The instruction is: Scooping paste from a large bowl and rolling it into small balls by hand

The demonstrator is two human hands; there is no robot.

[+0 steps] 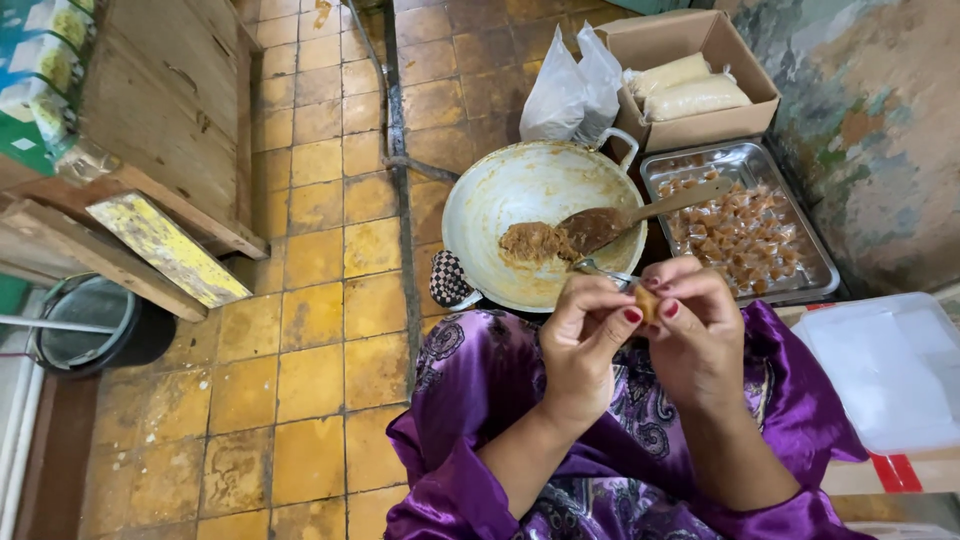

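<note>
While both hands [640,320] pinch one sweet [647,301], the wok [500,195] holds brown paste [535,243].

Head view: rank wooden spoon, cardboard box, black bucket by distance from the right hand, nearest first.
Measured from the right hand:
1. Wooden spoon, just above the hand, resting in the white pan with its handle over the metal tray.
2. Cardboard box, further up, at the top right behind the tray.
3. Black bucket, far left across the tiled floor, clearly the farthest.
</note>
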